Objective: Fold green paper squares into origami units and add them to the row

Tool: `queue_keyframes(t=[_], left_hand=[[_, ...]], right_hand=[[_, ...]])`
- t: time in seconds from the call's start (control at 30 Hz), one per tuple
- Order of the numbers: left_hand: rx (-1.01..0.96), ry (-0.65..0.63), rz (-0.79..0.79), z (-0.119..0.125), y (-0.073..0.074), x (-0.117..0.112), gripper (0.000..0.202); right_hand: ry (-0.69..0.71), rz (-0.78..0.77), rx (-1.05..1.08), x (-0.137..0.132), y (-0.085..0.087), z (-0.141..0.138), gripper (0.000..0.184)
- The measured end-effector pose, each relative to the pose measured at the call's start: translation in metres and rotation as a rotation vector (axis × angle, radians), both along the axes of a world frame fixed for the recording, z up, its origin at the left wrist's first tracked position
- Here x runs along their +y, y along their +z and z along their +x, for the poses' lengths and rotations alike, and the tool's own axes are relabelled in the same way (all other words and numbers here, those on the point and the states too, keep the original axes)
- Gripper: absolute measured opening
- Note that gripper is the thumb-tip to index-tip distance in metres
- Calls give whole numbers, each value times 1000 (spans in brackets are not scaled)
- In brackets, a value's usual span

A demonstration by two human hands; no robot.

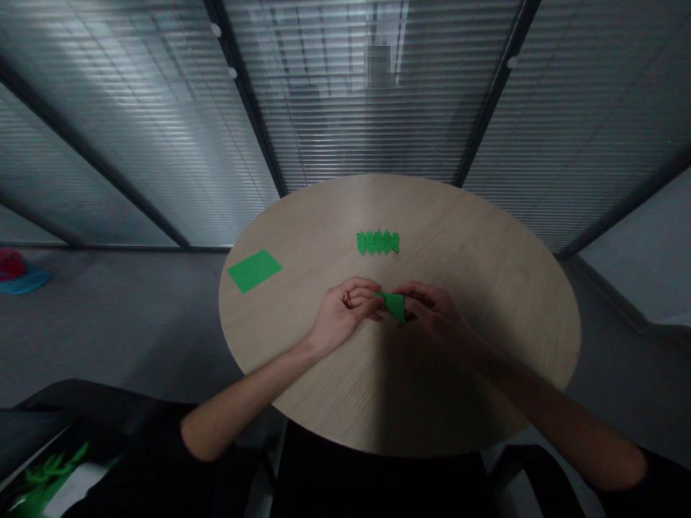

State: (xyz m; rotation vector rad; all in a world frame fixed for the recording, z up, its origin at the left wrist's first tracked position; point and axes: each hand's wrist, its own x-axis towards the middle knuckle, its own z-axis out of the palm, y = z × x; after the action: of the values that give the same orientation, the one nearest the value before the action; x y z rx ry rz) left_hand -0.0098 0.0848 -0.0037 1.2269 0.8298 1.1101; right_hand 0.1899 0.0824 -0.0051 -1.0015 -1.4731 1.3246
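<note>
A small folded piece of green paper point(396, 306) is held between my two hands, over the near middle of the round table. My left hand point(348, 306) pinches its left side with thumb and fingers. On the other side, my right hand point(432, 306) is closed on the paper's right edge, its fingers partly in shadow. Beyond the hands lies a row of several small pointed green paper shapes point(378, 242), set side by side. A flat sheet of green paper point(255, 271) rests near the table's left edge.
The round wooden table point(324, 216) stands close to a glass wall with blinds point(367, 129). Dark chair armrests point(80, 392) flank me. Green items and something white point(78, 489) sit at lower left. A red and blue object point(21, 273) is on the floor.
</note>
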Motion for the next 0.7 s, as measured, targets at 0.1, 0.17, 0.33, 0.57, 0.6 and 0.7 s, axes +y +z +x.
queue_keyframes(t=[0.1,0.17,0.33,0.57,0.6,0.7], left_hand=[[16,33,26,0,-1,-1,25],[41,53,49,1,-1,-3,23],[75,59,87,1,0,-5,26],[70,19,72,-1,5,-3,23],[85,23,73,-1,6,-3,21],[130,38,86,-1,9,-4,19]], right_hand=[[8,-2,12,-1,2,0,28],[9,7,-11,-3,3,-1,29],[-14,34,-52,-5,5,-2,26],[-13,21,20,-2,1,-1,29],[-21,19,26,-2,1,-1,29],[-39,11,28,-3,1,-3,29]])
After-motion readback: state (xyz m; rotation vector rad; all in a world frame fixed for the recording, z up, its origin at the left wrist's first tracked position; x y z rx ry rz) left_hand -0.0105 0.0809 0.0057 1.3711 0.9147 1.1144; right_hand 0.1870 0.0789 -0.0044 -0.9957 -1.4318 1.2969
